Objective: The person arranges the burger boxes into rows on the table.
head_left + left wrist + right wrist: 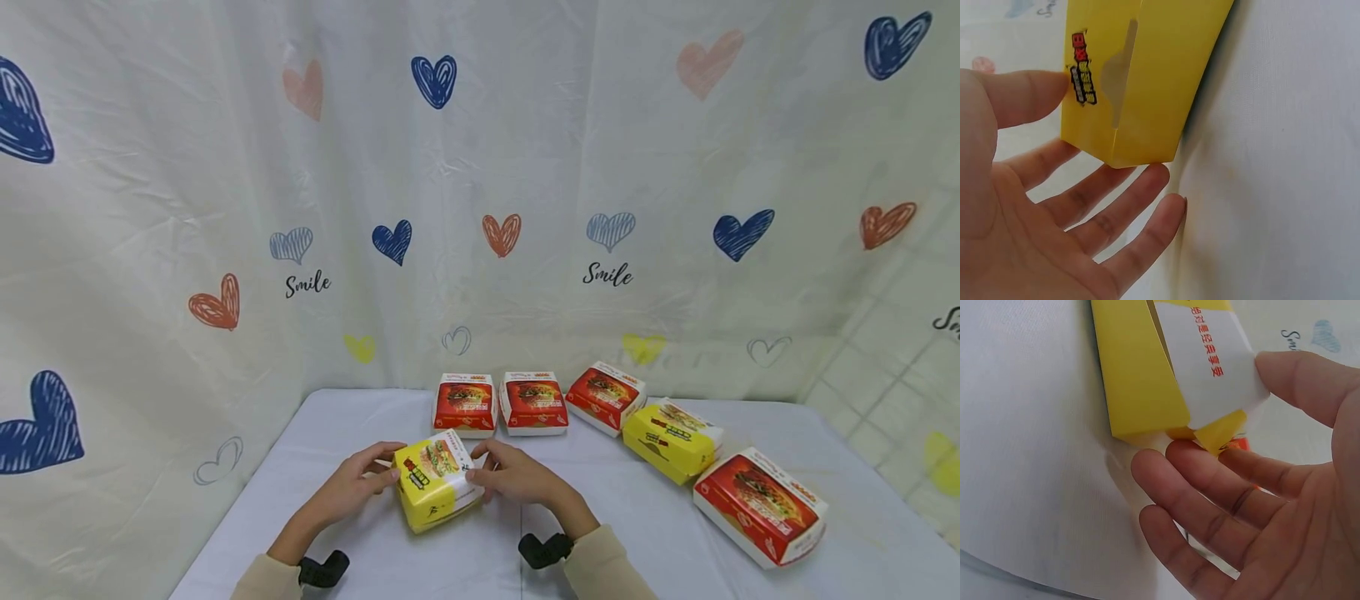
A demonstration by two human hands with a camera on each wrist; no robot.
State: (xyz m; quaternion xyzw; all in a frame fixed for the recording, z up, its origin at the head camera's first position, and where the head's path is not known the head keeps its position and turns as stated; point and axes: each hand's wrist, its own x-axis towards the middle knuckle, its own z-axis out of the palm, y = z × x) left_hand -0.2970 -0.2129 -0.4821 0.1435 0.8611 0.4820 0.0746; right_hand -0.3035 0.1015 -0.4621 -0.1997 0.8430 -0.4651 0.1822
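A yellow and white burger box (437, 483) stands near the front of the table with a hand at each side. My left hand (358, 487) holds one end, thumb (1035, 94) against its printed face and fingertips at the far edge. At the other end my right hand (517, 473) grips the box, its thumb (1291, 375) on the white part of the lid and its index finger by a small yellow corner flap (1221, 430). The right hand's lower fingers spread out below the box's corner.
Behind the hands stand two red burger boxes (465, 405) side by side. To the right, a slanting row holds another red box (606, 395), a yellow box (672, 438) and a larger-looking red box (761, 507). A heart-print curtain (480, 167) hangs behind the white-covered table (600, 517).
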